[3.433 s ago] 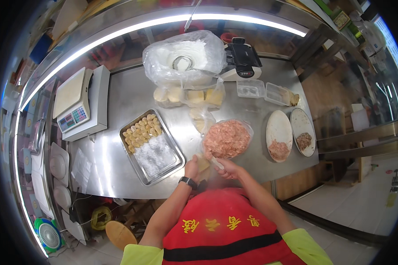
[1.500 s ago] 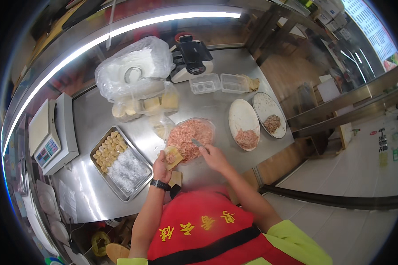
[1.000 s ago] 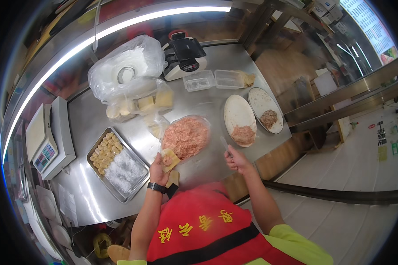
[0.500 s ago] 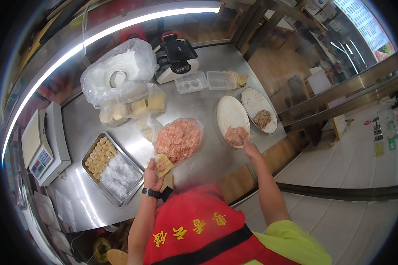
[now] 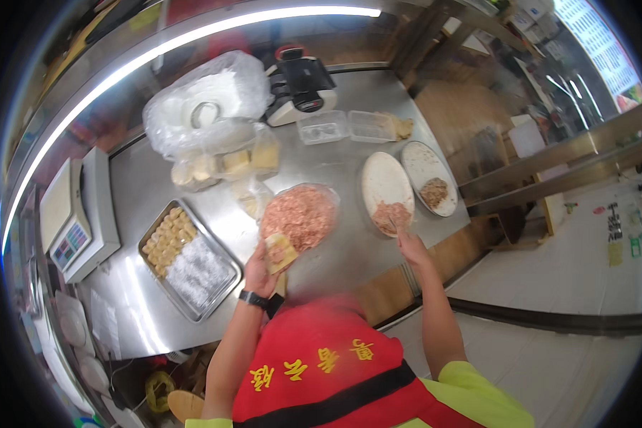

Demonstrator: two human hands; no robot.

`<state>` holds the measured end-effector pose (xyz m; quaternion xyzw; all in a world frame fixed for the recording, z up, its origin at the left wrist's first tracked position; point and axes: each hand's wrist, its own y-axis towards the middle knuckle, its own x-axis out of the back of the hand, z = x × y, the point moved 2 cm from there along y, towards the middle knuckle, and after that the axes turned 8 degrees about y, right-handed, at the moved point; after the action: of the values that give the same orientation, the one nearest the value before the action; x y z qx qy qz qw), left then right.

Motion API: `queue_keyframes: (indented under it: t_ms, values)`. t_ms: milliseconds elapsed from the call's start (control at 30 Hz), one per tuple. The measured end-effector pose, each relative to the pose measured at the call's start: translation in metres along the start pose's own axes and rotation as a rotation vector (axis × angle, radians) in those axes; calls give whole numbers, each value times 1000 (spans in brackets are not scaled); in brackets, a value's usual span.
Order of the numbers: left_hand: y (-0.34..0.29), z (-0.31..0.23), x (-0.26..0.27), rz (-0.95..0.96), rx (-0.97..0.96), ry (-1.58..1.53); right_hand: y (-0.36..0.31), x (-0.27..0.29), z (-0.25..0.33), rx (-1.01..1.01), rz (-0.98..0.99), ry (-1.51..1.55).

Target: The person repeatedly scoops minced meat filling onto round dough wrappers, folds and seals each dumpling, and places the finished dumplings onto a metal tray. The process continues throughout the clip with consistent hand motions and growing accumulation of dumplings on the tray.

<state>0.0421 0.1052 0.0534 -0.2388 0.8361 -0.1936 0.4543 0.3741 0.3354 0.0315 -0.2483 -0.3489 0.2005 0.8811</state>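
My left hand (image 5: 258, 274) holds a square yellow dough wrapper (image 5: 287, 262), with a dab of pink minced meat on it. The wrapper is at the near edge of a large mound of pink minced meat (image 5: 303, 214), which sits on clear plastic film. Over the near end of a white oval plate (image 5: 385, 171) is my right hand (image 5: 411, 247), its fingers closed. Whatever it grips is too small to make out. Right at its fingertips lies a smaller portion of pink minced meat (image 5: 390, 212) on that plate. More yellow wrapper (image 5: 281, 287) shows partly behind my left wrist.
Left of the mound, a metal tray (image 5: 233, 274) holds rows of filled dumplings (image 5: 168, 239) and white powder. A scale (image 5: 78, 228) stands at far left. Behind are bagged wrappers (image 5: 246, 160), a black-and-white machine (image 5: 301, 89) and plastic tubs (image 5: 322, 128). A second plate (image 5: 422, 158) carries brown filling.
The whole view has shifted, so the table's things sit a little further right. My left hand still holds the wrapper by the mound, and my right hand stays at the oval plate.
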Motion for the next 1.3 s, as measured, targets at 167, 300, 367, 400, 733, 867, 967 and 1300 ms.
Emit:
queue_keyframes:
  t_ms: [167,300,367,400,733,867,967,1300]
  values:
    - [9,7,-17,-78,77,-26,-92,-74,100,446,223,80]
    - [7,8,-21,-75,97,-8,-126,-141,141,565,270,-125]
    - [9,12,-15,-83,77,-9,-133,-161,148,505,231,-383]
    - [7,12,-9,-109,81,-21,-134,-163,149,497,251,-420]
    - [7,6,-6,-191,7,60,-134,-170,160,489,273,-537]
    - [-1,1,-16,-171,-20,249,-128,-177,161,491,279,-516]
    - [-7,-4,-20,-57,-49,-28,-123,-163,168,487,343,-445]
    - [-13,-22,-4,135,-419,1331,-124,-144,201,502,606,-616]
